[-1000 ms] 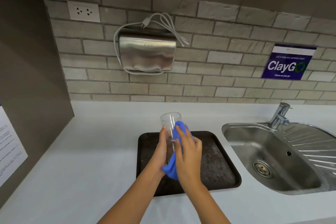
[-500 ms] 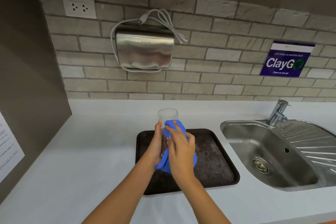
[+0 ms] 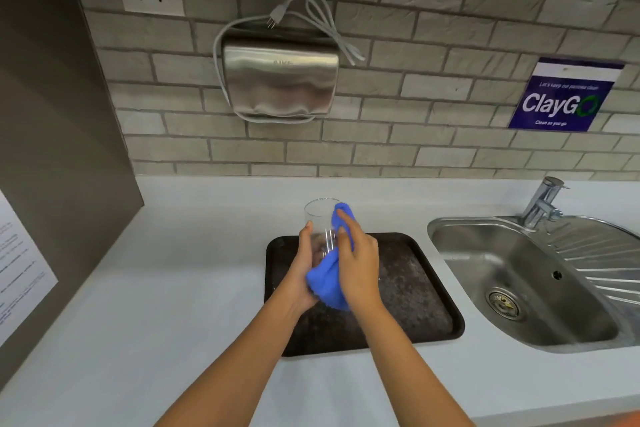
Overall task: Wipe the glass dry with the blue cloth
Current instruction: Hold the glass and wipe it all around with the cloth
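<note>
The glass (image 3: pixel 320 224), gripped by the left hand (image 3: pixel 304 267), is mid-wipe as the right hand (image 3: pixel 360 260) presses the blue cloth (image 3: pixel 329 274) against its outside; dryness unclear.

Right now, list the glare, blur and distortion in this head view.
Head view: wide-angle bending bows the brick wall and countertop edges; soft glare streaks the steel hand dryer and sink; the clear glass almost vanishes against the white counter; the ClayGo sign small print is blurred.
</note>
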